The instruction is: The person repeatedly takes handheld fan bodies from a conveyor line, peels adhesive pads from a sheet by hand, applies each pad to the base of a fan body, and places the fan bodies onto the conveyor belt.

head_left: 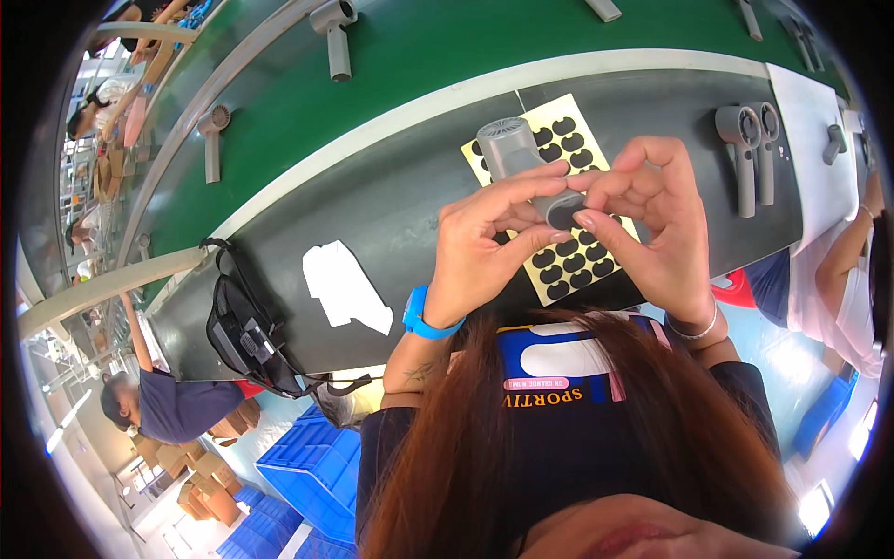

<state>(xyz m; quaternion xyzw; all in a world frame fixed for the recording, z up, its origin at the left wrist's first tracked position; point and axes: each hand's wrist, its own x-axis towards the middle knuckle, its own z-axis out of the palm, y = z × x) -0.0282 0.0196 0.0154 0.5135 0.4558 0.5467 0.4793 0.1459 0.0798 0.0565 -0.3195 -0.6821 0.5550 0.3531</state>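
Note:
A grey handheld fan is tilted between my hands, its round vented head pointing away and its handle end facing me. My left hand wraps fingers and thumb around the handle near that end. A dark, round sticker covers the end of the handle. My right hand pinches at the sticker's edge, thumb below and index finger above, with the other fingers curled. Beneath both hands lies a yellow sheet with rows of black notched round stickers; my hands and the fan hide part of it.
White paper and a black bag lie left on the dark table. Two grey fans are at right, near a white sheet. More fans rest on the green belt beyond. Blue crates stand lower left; co-workers are at both sides.

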